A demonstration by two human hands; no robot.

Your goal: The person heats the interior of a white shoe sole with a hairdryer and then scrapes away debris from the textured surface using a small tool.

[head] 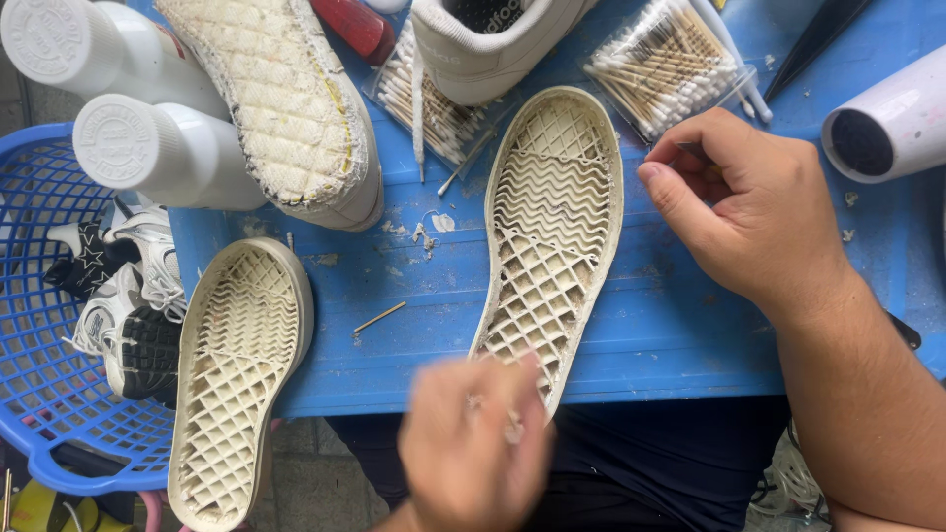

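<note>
Fingers of the right hand (749, 207), right of centre in the frame, are curled shut, pinching a small dark thing just below the packs of cotton swabs (665, 64); what it is I cannot tell. The left hand (473, 443), at the bottom centre, is blurred, its fingers bunched at the heel of the detached sole (552, 217) lying grid-side up on the blue table (670, 325); whether they grip it cannot be told. Grime shows in the sole's lower cells, so cleaning looks unfinished. A second sole (236, 374) at lower left hangs over the table edge, also dirty; the shoe uppers (296, 99) rest at the top
</note>
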